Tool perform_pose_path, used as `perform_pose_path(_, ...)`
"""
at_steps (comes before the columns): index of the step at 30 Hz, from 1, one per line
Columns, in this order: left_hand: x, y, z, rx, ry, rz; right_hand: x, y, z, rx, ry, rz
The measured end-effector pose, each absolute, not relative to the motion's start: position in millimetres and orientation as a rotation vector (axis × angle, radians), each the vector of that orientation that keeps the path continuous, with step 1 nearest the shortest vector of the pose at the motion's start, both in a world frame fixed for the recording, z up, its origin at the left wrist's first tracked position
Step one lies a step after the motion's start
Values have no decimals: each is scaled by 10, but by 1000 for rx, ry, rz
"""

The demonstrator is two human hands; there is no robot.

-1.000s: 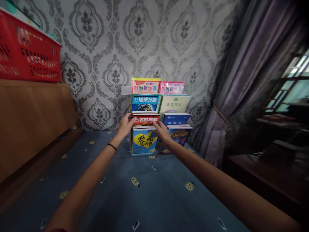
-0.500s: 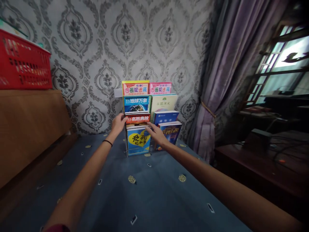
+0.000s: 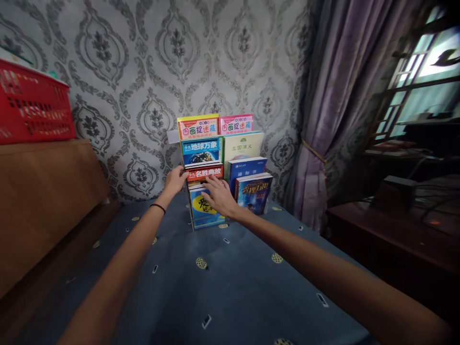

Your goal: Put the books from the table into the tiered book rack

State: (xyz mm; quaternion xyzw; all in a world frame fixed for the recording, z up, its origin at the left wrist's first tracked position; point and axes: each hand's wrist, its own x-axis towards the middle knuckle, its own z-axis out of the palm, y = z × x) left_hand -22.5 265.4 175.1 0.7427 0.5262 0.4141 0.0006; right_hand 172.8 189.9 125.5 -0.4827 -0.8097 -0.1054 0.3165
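Two columns of books stand in stepped rows against the wall. My left hand [image 3: 175,180] pinches the left edge of a book with an orange-red title band [image 3: 204,172]. Spread fingers of my right hand [image 3: 220,195] lie over the lower front of that book and the top of a blue book with a yellow heart [image 3: 206,221], partly covering its title. Behind rises a blue book with a globe [image 3: 201,153], then a yellow-edged pink book [image 3: 198,127]. What supports the rows is mostly hidden.
The right column holds a dark blue illustrated book [image 3: 254,194], a blue book [image 3: 247,167], a pale green book [image 3: 242,145] and a pink book [image 3: 236,124]. A red basket [image 3: 36,108] sits on a wooden box [image 3: 46,201] at left. A purple curtain [image 3: 312,120] hangs right.
My right hand has shifted left, off the gap between the columns and onto the left column's front books. My left hand stays at the book's edge. The view has turned slightly.
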Motion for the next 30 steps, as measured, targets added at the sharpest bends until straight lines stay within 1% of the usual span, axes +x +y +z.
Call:
perform_pose_path(4,-202,2611,1784,2347,1711,1251,1744,1906,1213,-1293,-2127,-238)
perform_pose_path(10,-127,2539,1828,2349,1802,1225,2091,1962,1195,-1280,-2081,-143)
perform_pose_path(19,-67,2330,1889,2368,1942,1128,2211,2144,1270,-1086,-2044,-87)
perform_pose_path(24,5,2046,1923,2607,2128,1018,2218,2224,1272,-1075,-2037,-27)
perform_pose_path(27,27,1999,1920,2745,2112,932,2227,2243,1246,-1092,-2032,-8)
perform_pose_path(30,17,2056,1893,2765,2045,976,2233,2249,1212,-1081,-2017,-14)
